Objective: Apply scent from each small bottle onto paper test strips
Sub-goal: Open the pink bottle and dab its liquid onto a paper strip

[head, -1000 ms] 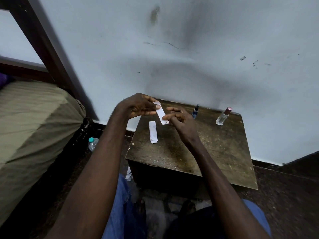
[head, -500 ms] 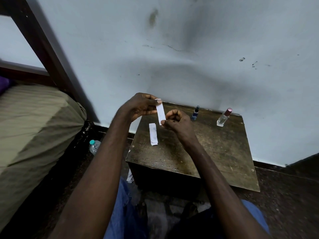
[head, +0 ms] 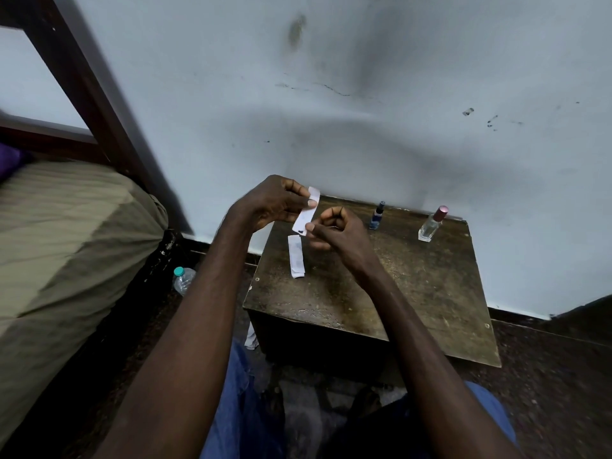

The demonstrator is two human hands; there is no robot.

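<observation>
My left hand [head: 275, 203] pinches the upper end of a white paper strip [head: 306, 216] and holds it above the back left of a small wooden table [head: 397, 293]. My right hand [head: 337, 230] has its fingers curled, and its thumb and forefinger meet the strip's lower end, where there is a dark mark. A second white strip [head: 296, 256] lies flat on the table just below. A small blue bottle [head: 377, 216] with a dark cap and a clear bottle [head: 432, 224] with a pink cap stand upright at the table's back edge.
The table stands against a pale wall. A covered mattress [head: 66, 243] and a dark wooden frame fill the left side. A plastic water bottle [head: 183, 279] with a teal cap lies on the floor beside it. A scrap of paper [head: 251, 339] hangs at the table's front left corner.
My right hand's fingers have curled in from a spread pose and closed on the strip's lower end. The strip has tilted, with its bottom swinging left.
</observation>
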